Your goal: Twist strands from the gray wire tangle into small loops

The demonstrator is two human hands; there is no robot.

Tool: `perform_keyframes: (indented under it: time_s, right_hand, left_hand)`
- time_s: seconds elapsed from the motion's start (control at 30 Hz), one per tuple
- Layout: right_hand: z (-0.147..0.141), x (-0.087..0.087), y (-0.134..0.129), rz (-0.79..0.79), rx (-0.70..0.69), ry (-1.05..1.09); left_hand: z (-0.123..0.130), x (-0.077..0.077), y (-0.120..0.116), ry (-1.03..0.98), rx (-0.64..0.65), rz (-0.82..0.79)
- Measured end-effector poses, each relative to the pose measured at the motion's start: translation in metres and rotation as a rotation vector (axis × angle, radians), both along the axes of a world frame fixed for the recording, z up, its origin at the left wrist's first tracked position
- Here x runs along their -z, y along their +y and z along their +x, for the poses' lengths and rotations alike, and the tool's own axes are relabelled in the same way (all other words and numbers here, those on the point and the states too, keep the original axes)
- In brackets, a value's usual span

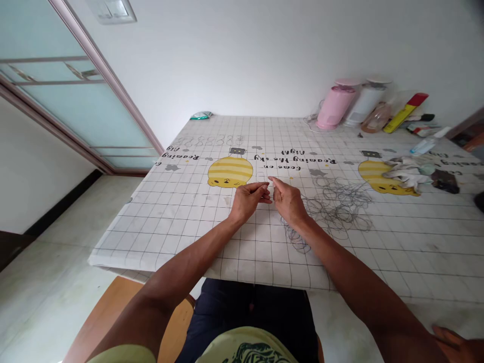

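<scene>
- Above the middle of a grid-printed tablecloth (181, 237), the left hand (247, 200) and right hand (288, 200) hang close together, their fingertips nearly meeting.
- Both grips look loosely pinched, thumbs against fingers, but whether they hold anything fine is too small to tell.
- Just right of the right hand, a tangle of thin dark wire loops (333, 206) lies spread on the cloth, its lower edge reaching under the right wrist.
- Near the fingertips, a faint pale loop (260, 176) rests on the cloth beside a printed yellow striped cartoon bee (230, 171).
- Toward the right edge of the table lie crumpled whitish cloth (408, 172) and a dark flat object (445, 180).
- Along the far edge, against the wall, stand a pink plastic container (336, 107), a white container (365, 103) and a clear bottle (377, 117).
- Fingers of another hand (449, 339) show at the lower right corner; whose, I cannot tell.
</scene>
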State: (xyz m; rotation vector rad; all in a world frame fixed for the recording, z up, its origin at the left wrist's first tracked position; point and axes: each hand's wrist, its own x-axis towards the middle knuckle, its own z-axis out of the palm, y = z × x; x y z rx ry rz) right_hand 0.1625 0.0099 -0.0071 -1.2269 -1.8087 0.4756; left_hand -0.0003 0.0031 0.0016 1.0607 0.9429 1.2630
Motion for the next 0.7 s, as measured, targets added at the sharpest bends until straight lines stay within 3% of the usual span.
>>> perform_keyframes:
  time_s: [0.13,0.37,0.7]
  right_hand:
    - [0.004,-0.001,0.004,-0.027,0.035,-0.018]
    - [-0.009,0.000,-0.002,-0.021,0.095,0.060]
    - [-0.020,-0.004,-0.007,-0.013,0.111,0.173]
  left_hand:
    - [0.004,0.000,-0.003,-0.037,0.020,-0.015]
    - [0.006,-0.002,-0.001,-0.117,-0.160,-0.002]
    - [0.007,-0.004,-0.002,-0.085,-0.186,0.032]
